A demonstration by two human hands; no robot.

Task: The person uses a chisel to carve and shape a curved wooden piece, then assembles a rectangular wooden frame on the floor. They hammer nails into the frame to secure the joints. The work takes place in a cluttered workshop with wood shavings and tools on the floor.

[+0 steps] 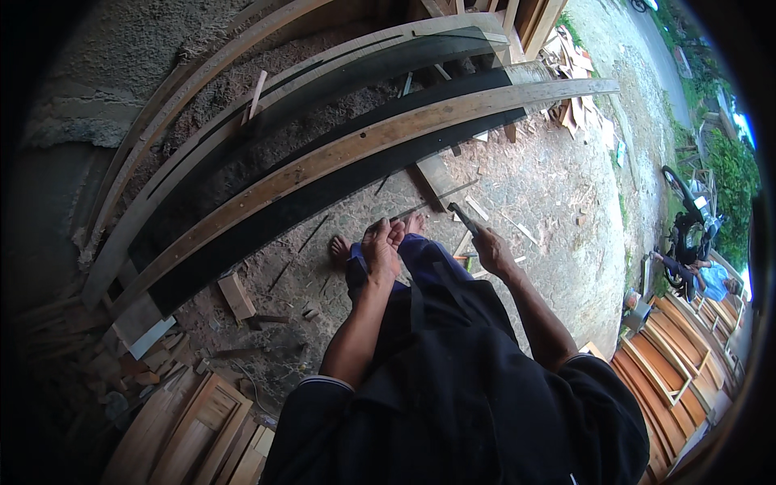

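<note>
Person wearing a black short-sleeved shirt (453, 388), seen from above. The right hand (491, 249) has its fingers wrapped around a dark, narrow hand tool (464, 219), pointing away over a dusty, chip-strewn floor (566, 234). The left hand's (382, 249) fingers curl beside a thin dark strip (440, 198); whether they grip it cannot be told. Beyond, a long brown wooden beam (364, 136) lies across a flat black board (323, 192).

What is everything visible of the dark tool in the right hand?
The dark tool is slim and straight; its exact kind and material are unclear. The right hand grips it and hides its near end. It slants toward the picture's upper left, its exposed end appearing close to a wooden board; whether they touch cannot be told.
</note>
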